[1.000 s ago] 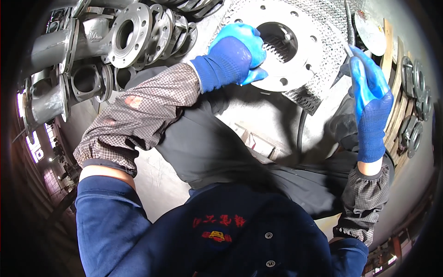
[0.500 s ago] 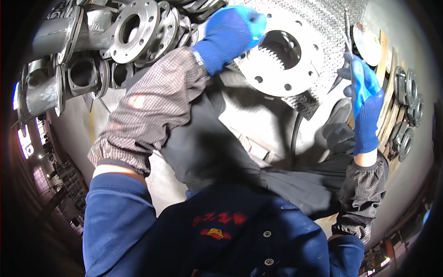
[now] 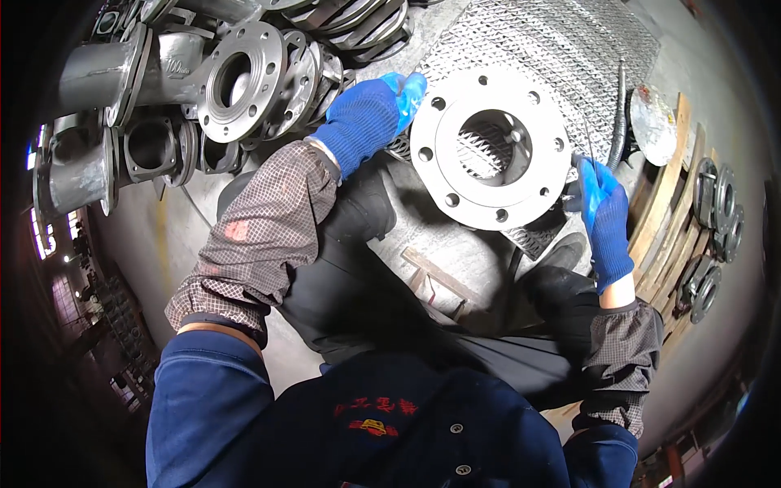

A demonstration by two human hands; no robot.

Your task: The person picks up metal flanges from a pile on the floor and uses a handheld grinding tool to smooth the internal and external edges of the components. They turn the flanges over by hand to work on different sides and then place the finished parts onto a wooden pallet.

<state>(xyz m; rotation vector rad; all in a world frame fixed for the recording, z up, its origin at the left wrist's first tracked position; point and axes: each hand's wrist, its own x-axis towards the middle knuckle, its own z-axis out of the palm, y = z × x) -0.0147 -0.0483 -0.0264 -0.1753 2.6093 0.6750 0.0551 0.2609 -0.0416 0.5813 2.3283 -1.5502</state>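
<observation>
Flange (image 3: pixel 472 195) seen upper centre: pale, round, bolt holes ringing a wide bore; set over patterned sheet (image 3: pixel 561 53), grey floor (image 3: pixel 285 346) below. Left fingers (image 3: pixel 410 98) curled by its left rim, hold cannot be told; thin rod (image 3: pixel 589 140) pinched in right fingers (image 3: pixel 599 185). Fittings (image 3: pixel 173 69) stacked upper left. Red lettering (image 3: pixel 394 404) borne on shirt (image 3: pixel 342 451).

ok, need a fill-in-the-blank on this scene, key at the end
The gloves on the left hand and right hand are coloured ____.
The pale flange shows ____ small holes around its central opening.
Wooden slats lie on the picture's ____ side.
The hand nearer the grey pipe fittings is the ____ one.
Missing: blue; eight; right; left.
</observation>
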